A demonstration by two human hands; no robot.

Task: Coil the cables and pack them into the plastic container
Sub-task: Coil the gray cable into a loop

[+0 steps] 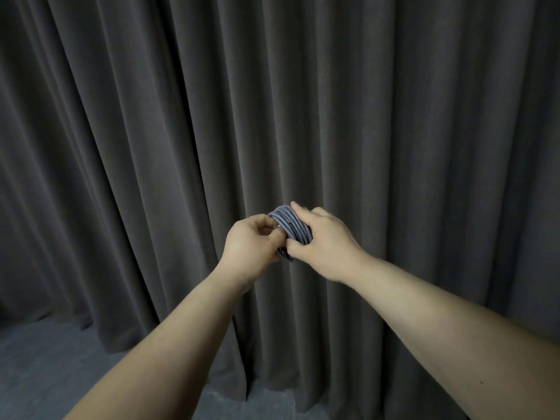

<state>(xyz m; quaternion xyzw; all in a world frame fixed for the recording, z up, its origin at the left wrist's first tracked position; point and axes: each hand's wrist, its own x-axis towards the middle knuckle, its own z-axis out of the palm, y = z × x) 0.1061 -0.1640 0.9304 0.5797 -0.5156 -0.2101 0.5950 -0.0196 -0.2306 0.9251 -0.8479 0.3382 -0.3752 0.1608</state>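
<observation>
Here, coiled cable (pixel 289 227) between both hands.

Cable (pixel 289 227): braided cloth jacket, grey-blue, woven herringbone texture visible on the strands, matt, slightly rough look. The coil sits between the left hand (pixel 251 242) and the right hand (pixel 322 244), both bare, so the weave shows only on the exposed top turns. Curtain (pixel 394 116): heavy dark grey cloth, soft matt nap, velvet-like, hanging in deep vertical folds with no sheen. Floor (pixel 36 368): grey, matt, faintly textured, looks like carpet or felt; can't tell which.
</observation>
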